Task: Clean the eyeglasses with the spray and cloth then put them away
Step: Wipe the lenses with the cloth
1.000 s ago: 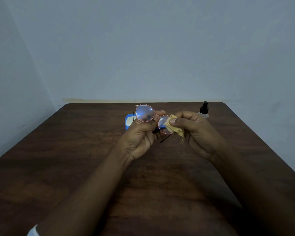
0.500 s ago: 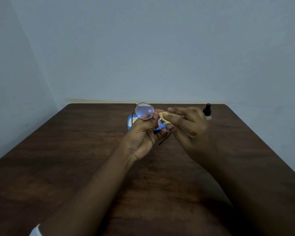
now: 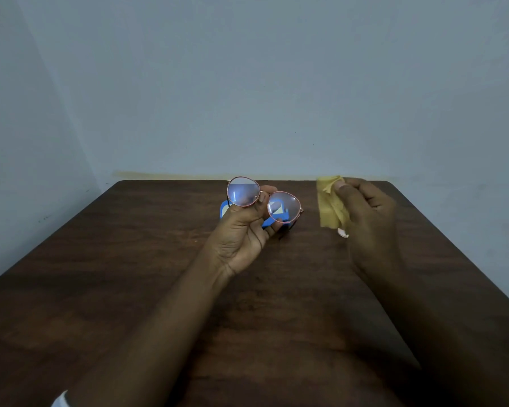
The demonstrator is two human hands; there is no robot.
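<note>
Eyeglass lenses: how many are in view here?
2. The upper-left lens and the lower-right lens sit either side of the fingertips of the left hand. The yellow cloth, held in the right hand, covers neither.

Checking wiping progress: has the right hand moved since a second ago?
Yes. The right hand, pinching the yellow cloth, has swung right, away from the blue case and the glasses.
</note>
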